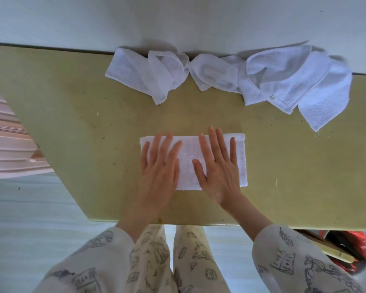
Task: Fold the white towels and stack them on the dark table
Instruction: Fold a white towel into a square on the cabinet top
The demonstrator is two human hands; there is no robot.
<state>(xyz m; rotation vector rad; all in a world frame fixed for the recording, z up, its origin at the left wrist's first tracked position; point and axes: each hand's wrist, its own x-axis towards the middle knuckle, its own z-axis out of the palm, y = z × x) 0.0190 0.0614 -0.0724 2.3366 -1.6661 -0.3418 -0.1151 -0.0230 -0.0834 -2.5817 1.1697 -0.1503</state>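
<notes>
Nearest the camera are two patterned sleeves and trouser legs, and from them the left hand and right hand reach onto the tabletop. Both hands lie flat with fingers straight and spread, pressing down on the folded towel; neither grips anything. That towel sits as a neat rectangle near the front edge of the tabletop, well apart from the loose ones.

What could go wrong, as I judge it: when the palms lift, the springy layers may open again or slide askew, since nothing pins them. Sliding the hands instead of lifting them could drag the top layer off square. With no stack begun, a crooked base would make later towels lean. The rumpled towels along the far edge overlap, so pulling one may drag its neighbour.

Count: one folded towel; a left crumpled towel and a right crumpled heap, which may hold two or three, I cannot tell; two hands; one tabletop
</notes>
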